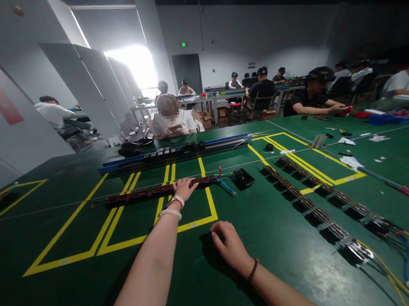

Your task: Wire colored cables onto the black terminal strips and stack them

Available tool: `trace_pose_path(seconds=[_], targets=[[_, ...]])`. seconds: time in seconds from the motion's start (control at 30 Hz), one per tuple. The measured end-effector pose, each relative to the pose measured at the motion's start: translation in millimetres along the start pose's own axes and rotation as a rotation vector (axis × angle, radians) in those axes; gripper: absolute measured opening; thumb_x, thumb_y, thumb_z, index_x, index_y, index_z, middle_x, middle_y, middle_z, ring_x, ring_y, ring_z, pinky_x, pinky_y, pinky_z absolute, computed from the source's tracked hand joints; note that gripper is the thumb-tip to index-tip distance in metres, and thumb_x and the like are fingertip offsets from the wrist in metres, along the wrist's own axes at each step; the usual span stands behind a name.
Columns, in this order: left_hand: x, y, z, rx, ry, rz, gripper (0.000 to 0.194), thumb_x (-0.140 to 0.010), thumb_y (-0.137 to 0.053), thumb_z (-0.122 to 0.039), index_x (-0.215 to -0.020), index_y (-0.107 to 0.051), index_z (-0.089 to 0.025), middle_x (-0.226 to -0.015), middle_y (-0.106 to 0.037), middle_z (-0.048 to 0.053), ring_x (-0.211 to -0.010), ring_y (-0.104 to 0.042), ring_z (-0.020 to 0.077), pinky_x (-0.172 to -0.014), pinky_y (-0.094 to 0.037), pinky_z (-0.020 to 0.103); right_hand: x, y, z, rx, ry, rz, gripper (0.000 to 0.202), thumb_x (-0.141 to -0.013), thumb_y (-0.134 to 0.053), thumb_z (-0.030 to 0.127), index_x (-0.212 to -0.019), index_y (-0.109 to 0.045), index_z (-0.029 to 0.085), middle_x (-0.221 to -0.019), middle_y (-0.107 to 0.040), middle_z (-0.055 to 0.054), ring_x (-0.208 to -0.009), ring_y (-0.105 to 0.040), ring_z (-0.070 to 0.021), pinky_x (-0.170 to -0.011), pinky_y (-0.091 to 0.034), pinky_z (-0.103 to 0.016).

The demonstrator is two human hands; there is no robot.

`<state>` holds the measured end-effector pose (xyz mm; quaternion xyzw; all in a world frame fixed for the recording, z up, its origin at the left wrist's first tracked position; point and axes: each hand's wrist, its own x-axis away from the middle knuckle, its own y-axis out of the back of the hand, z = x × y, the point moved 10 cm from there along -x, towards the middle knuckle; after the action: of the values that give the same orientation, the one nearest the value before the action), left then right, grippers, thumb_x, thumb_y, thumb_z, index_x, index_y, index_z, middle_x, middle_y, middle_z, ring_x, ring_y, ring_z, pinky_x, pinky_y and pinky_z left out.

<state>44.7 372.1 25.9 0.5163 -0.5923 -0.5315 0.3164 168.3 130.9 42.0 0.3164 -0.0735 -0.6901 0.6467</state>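
My left hand (pixel 184 189) lies over a long dark bar wrapped in red and black wires (pixel 143 194), its fingers closed around the bar. Red and blue leads (pixel 224 185) with ring terminals stick out at the bar's right end. Just right of those leads is a small black tray-like part (pixel 244 178). Nearer to me, my right hand (pixel 230 242) hovers low over the green table (pixel 201 265). Its fingers are loosely curled, the thumb stands apart, and I see nothing in them.
Blue and dark long rails (pixel 175 153) lie across the back. Two slatted metal strips (pixel 304 201) with yellow and blue cables run along the right. Yellow tape (pixel 69 259) marks rectangles. A blue bin (pixel 392 116) stands far right. Several people sit at tables beyond.
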Motion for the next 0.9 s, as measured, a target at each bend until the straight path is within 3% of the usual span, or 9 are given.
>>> trace_pose_path(seconds=[0.23,0.43,0.6,0.73,0.8,0.9], targets=[[-13.5,-6.1,0.2,-0.024,0.023,0.045,0.050,-0.086,-0.031,-0.059,-0.124,-0.053,-0.036,-0.129,-0.052,0.005,-0.114,-0.043,0.0300,-0.095,-0.027,0.046,-0.8,-1.9,0.7,0.018,-0.002,0.008,0.012,-0.084,-0.050,0.016,-0.093,-0.057,0.020,-0.085,-0.059,-0.002,-0.082,-0.052,-0.0172,-0.075,-0.042,-0.030],[-15.5,-1.1,0.2,-0.029,0.049,0.084,0.051,-0.085,-0.032,-0.060,-0.123,-0.053,-0.033,-0.128,-0.053,0.008,-0.114,-0.044,0.0319,-0.094,-0.030,0.047,0.0,-0.4,4.3,0.021,0.013,0.009,0.012,-0.084,-0.051,0.017,-0.093,-0.058,0.021,-0.085,-0.060,-0.001,-0.082,-0.053,-0.0172,-0.076,-0.042,-0.030],[-9.9,3.8,-8.0,0.013,0.074,0.042,0.053,-0.086,-0.035,-0.054,-0.129,-0.047,-0.028,-0.136,-0.046,0.012,-0.125,-0.037,0.0338,-0.100,-0.025,0.052,0.4,1.6,2.9,0.013,0.005,0.002,0.013,-0.084,-0.049,0.018,-0.093,-0.058,0.021,-0.085,-0.060,-0.003,-0.082,-0.054,-0.0190,-0.075,-0.044,-0.033],[2.1,14.1,-18.8,0.078,0.112,-0.047,0.060,-0.088,-0.036,-0.047,-0.140,-0.030,-0.017,-0.145,-0.031,0.020,-0.134,-0.027,0.0348,-0.104,-0.021,0.055,0.6,-0.6,2.1,0.018,0.012,0.015,0.014,-0.084,-0.049,0.019,-0.094,-0.058,0.021,-0.084,-0.060,-0.003,-0.081,-0.055,-0.0190,-0.075,-0.044,-0.032],[15.1,22.5,-27.2,0.118,0.086,-0.074,0.057,-0.088,-0.038,-0.042,-0.138,-0.031,-0.015,-0.143,-0.034,0.020,-0.132,-0.031,0.0327,-0.104,-0.025,0.052,0.7,-2.4,1.6,0.017,0.020,0.024,0.013,-0.085,-0.049,0.019,-0.094,-0.058,0.021,-0.083,-0.060,-0.003,-0.081,-0.055,-0.0186,-0.075,-0.044,-0.032],[48.4,37.7,-43.6,0.173,-0.038,-0.092,0.045,-0.089,-0.040,-0.034,-0.132,-0.041,-0.018,-0.137,-0.043,0.012,-0.129,-0.037,0.0241,-0.108,-0.027,0.041,0.7,-3.5,-0.5,0.001,0.020,0.023,0.013,-0.085,-0.048,0.020,-0.094,-0.058,0.020,-0.085,-0.061,-0.003,-0.082,-0.055,-0.0181,-0.076,-0.044,-0.032]])
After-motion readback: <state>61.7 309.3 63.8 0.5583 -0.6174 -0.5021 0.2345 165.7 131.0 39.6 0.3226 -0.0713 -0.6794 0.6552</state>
